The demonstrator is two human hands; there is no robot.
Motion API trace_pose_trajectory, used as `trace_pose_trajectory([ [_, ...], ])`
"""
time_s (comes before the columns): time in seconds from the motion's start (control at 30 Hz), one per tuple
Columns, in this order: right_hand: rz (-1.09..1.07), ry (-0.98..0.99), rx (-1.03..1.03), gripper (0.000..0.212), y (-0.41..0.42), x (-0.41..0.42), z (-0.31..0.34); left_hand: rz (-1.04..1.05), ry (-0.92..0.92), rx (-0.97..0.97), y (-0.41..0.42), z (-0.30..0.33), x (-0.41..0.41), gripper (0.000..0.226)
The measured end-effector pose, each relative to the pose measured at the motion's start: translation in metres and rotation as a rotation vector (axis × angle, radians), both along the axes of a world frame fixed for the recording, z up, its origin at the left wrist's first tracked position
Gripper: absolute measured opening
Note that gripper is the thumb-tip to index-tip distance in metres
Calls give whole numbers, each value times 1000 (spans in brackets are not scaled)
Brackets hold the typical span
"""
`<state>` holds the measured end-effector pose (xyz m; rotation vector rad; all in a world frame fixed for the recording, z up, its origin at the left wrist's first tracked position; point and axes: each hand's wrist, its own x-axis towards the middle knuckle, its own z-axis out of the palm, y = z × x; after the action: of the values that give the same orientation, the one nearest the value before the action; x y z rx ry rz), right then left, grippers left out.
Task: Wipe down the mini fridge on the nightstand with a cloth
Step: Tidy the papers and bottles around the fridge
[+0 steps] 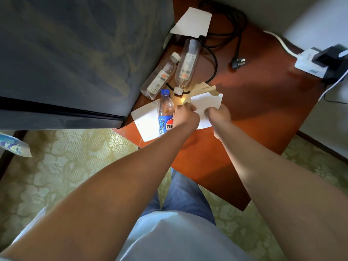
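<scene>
Both hands hold a white cloth [206,104] above the reddish wooden nightstand [254,102]: the left hand [185,114] grips its near-left edge, the right hand [219,114] its near-right edge. The dark mini fridge [75,53] stands at left. Beside it lie two clear bottles [186,66], a blue-labelled bottle [165,112] and a black power cord [238,44].

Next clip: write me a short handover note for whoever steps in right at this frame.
Left hand and right hand both grip the white cloth above the nightstand.
Mini fridge stands on the nightstand's left part; no hand or cloth touches it.
Three bottles lie between fridge and cloth.
Done: cloth in hand.
Left: wipe the fridge; no wiping visible yet.
</scene>
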<state>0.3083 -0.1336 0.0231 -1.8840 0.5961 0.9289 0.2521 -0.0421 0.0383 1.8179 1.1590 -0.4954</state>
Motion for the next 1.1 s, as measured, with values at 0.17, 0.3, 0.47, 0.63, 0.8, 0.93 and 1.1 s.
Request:
trace_pose_trajectory([
  [0.17, 9, -20, 58, 37, -4, -2, 27, 97, -64, -23, 9, 25, -8, 29],
  [0.3, 44, -66, 68, 32, -2, -3, 55, 144, -78, -10, 17, 53, -17, 35],
  [0.47, 115, -98, 47, 26, 7, -15, 81, 105, -91, -2, 29, 79, -39, 33],
  [0.63, 152, -103, 53, 15, 21, -37, 93, 184, -105, -33, 40, 93, -72, 39],
  [0.8, 227, -72, 8, 25, 40, -68, 98, 339, -97, -68, 57, 98, -119, 39],
  [0.93, 306, -3, -22, 40, 62, -102, 102, 391, -104, -83, 77, 103, -162, 43],
  [1.1, 352, 115, -53, 33, 102, -158, 99, 459, -104, -187, 109, 94, -222, 47],
])
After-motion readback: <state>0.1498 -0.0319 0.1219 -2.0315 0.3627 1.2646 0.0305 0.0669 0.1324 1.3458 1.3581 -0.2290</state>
